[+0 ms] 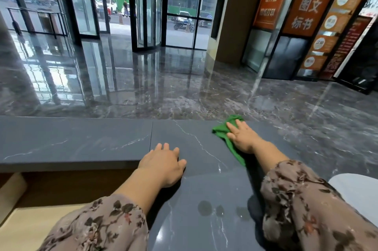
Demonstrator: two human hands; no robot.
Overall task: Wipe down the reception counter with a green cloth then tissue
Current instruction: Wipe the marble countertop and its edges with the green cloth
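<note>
Head view: you stand behind a dark grey stone bench [81, 140] veined with white. It runs from 9 o'clock to 3 o'clock across the lower half of the picture, with a glossy lobby floor and glass doors beyond.

Your left hand [163, 161] lies palm down at 6 o'clock near the bench's near edge. Its fingers are relaxed and it is grasping nothing.

From that hand, at 2 o'clock, your right hand [242, 138] presses flat with straight fingers on the green cloth [219, 130]. It pushes the cloth rather than clutching it. The cloth sits on the bench close to the far edge, and a strip of it trails back under your wrist.

Progress, as a judgement: you are in the cloth stage of the wipe. 3 darker roundish patches [205, 207] near you at 5 o'clock may be damp marks. How much of the surface is done cannot be told. The tissue pass looks to be ahead, and no tissue is in sight.

Count: 2 hands, 1 green cloth, 0 tissues, 1 bench, and 1 pale rounded object [356, 191] at 4 o'clock, too cropped to identify.
</note>
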